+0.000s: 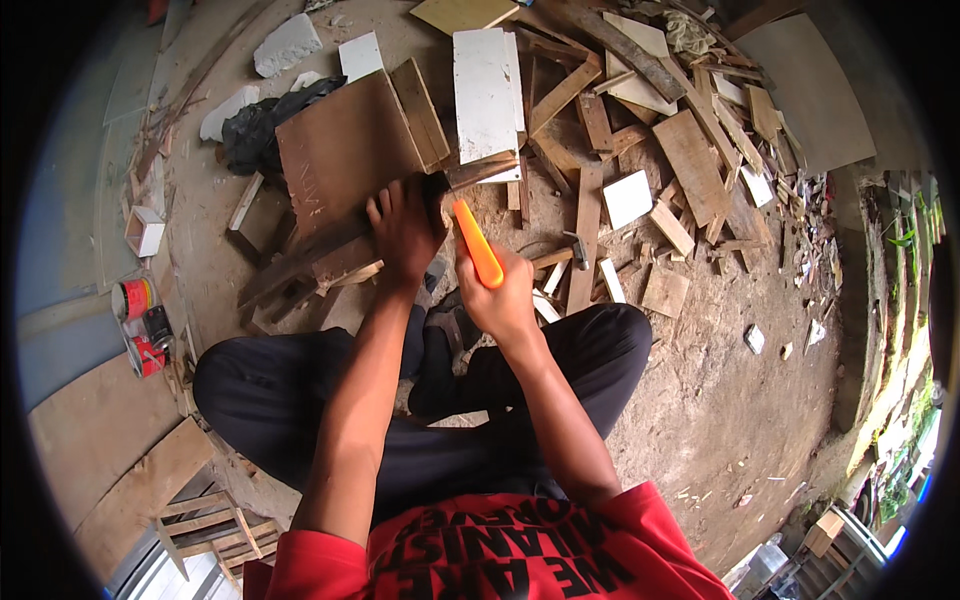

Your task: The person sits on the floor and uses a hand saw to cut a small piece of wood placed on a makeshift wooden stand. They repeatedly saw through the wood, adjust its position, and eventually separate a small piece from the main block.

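The left hand [402, 228] lies flat, fingers spread, pressing a smooth brown board [345, 150] against rough timber on the dirt floor. The right hand [503, 298] is wrapped tight round one glossy orange handle [478, 243], probably a saw's; its blade is hidden. One hammer [572, 249] lies just beside, amid scattered offcuts.

My left hand [402, 228] presses flat on the near edge of the brown board [345, 150]. Just right of that board, my right hand [503, 298] grips an orange handle [478, 244]. A hammer [570, 250] lies farther right, amid wood scraps [690, 150].
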Demonstrator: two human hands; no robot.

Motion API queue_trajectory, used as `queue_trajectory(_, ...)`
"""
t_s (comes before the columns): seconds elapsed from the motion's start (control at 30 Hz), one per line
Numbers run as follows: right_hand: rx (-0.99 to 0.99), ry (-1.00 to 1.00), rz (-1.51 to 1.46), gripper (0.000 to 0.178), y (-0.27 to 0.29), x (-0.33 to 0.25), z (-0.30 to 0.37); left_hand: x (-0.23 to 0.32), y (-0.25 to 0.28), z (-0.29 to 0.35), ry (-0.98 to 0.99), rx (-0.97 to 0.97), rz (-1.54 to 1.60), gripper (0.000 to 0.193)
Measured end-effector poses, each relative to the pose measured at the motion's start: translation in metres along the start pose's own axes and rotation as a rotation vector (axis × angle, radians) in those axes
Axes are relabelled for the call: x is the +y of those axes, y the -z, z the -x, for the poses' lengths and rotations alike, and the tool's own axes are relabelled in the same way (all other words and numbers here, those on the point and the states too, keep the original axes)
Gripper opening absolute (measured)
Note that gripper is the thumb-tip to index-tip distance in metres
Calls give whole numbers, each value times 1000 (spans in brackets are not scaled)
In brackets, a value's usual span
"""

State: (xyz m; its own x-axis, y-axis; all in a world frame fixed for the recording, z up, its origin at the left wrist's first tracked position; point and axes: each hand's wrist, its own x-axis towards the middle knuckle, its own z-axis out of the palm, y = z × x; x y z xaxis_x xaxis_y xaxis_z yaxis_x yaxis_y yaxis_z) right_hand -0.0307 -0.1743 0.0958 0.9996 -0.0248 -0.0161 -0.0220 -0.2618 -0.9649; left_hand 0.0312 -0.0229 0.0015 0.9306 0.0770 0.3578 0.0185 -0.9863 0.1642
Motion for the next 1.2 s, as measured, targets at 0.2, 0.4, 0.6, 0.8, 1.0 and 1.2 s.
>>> queue_trajectory(0.2, -117, -237, -10, 9, 94, -7, 157, -8, -3, 7, 29, 28, 34, 45)
queue_trajectory(0.4, -83, -121, 79, 14, 78, -11, 124, -1, 0, 7, 38, -44, 73, 45)
queue_trajectory(0.6, -38, 7, 86, 32, -9, -5, -32, -3, 6, -1, 6, 112, 17, 33)
queue_trajectory(0.8, 220, 127, -69, 20, 34, 42, 98, 0, 2, 1, 53, 69, -3, 42)
queue_trajectory(1.0, 313, 30, 383, 39, 71, 116, 33, -14, -6, 4, 18, 78, 70, 42)
queue_trajectory(1.2, 39, -11, 956, 85, 53, 174, -23, -40, 0, -11, 114, 91, -15, 41)
